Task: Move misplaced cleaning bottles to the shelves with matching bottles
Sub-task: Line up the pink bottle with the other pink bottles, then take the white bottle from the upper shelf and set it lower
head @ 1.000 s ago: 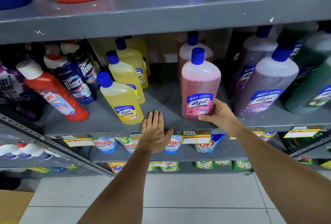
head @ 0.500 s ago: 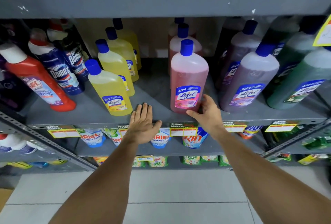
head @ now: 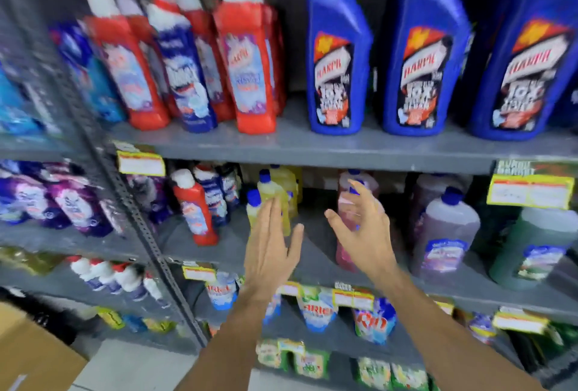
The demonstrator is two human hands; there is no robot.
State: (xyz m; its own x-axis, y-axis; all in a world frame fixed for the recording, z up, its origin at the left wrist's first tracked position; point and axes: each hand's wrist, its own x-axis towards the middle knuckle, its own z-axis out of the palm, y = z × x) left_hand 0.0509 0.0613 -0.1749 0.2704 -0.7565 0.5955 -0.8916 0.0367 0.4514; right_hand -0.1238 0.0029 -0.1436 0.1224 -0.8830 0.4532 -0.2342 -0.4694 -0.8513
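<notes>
Both hands hover in front of the middle shelf (head: 312, 262), fingers spread, holding nothing. My left hand (head: 270, 246) is just before the yellow bottles (head: 272, 193). My right hand (head: 362, 231) is in front of the pink bottle (head: 345, 253), apart from it. A red bottle with a white cap (head: 195, 212) stands tilted at the left of this shelf beside dark blue bottles (head: 215, 193). On the upper shelf (head: 291, 143) a row of red bottles (head: 250, 52) holds one dark blue bottle (head: 184, 68). The view is blurred.
Large blue bottles (head: 337, 55) fill the right of the upper shelf. Purple (head: 444, 231) and green (head: 531, 246) bottles stand right of the pink one. Detergent pouches (head: 317, 309) hang below. A slanted grey upright (head: 131, 203) divides the racks; a cardboard box (head: 34, 356) sits bottom left.
My right hand has let go of the pink bottle and lifted off the shelf. My left hand has risen from the shelf edge. The view has swung up, showing the upper shelf.
</notes>
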